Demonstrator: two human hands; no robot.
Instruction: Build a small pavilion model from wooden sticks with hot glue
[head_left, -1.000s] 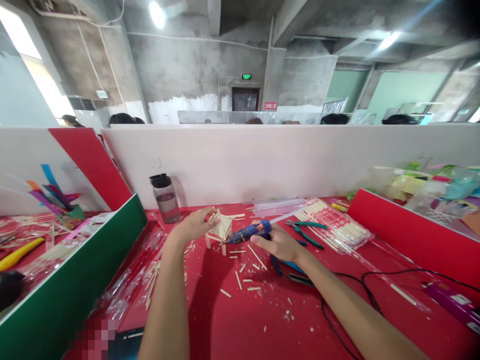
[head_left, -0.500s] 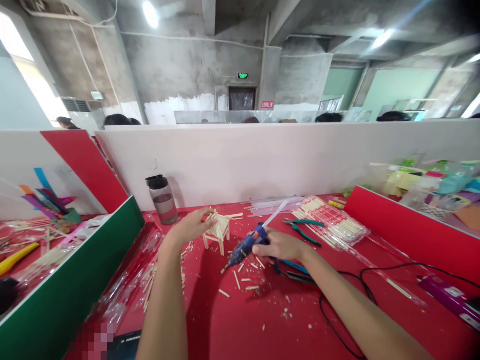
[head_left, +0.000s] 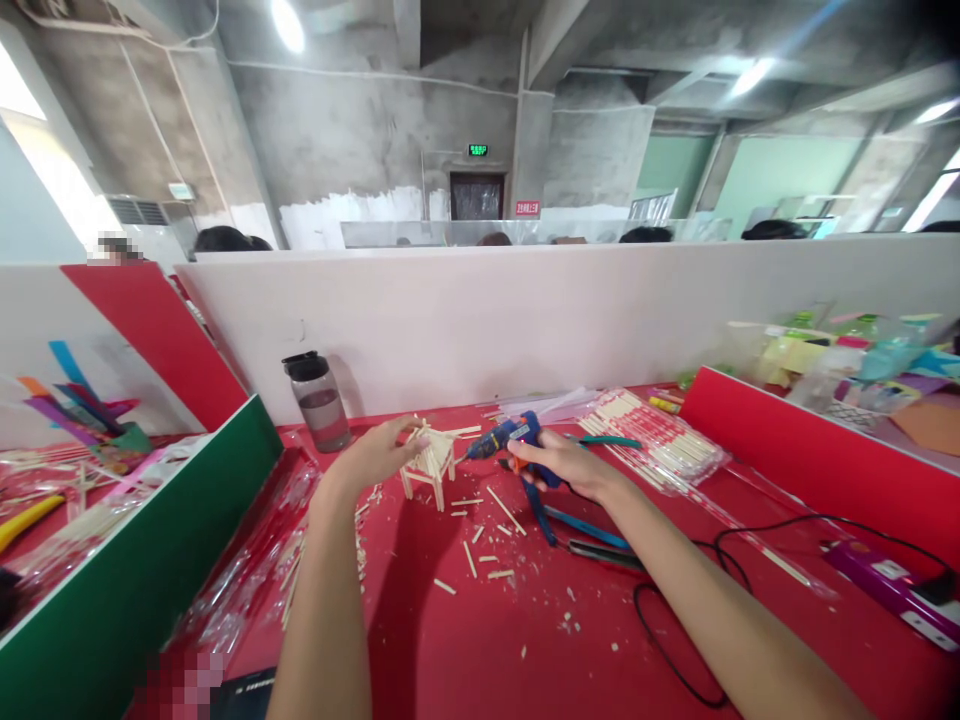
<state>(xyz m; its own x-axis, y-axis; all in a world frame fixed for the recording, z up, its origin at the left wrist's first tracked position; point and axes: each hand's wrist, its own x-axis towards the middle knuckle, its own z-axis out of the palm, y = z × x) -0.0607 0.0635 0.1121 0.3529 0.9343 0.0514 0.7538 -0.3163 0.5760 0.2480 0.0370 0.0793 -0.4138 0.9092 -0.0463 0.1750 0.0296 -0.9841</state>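
Head view, clock centred on the stick model (head_left: 437, 462), which stands on its legs on the red table (head_left: 465, 655), mid-bench: L hand (head_left: 373, 456), coming in from approx. 9 o'clock, appears to pinch the model's upper edge at 11; how firmly, cannot tell. R hand (head_left: 561, 462), at 3 o'clock, is wrapped round the glue gun (head_left: 491, 441), nozzle aimed toward 9, just beside the model; contact unclear. Loose stick bits (head_left: 469, 559) lie at 4–5 o'clock, bottle (head_left: 322, 408) at 10. Step in hand, prob.: steadying the model w/ gun at its side. Next move seems to call for a still L hand, precise nozzle placement & fingertips clear of the tip. Cf. 0.5 s ago: gun has swung up from pointing down toward 7, nozzle now nearer the model; L hand & model approx. unchanged rel. to each other.
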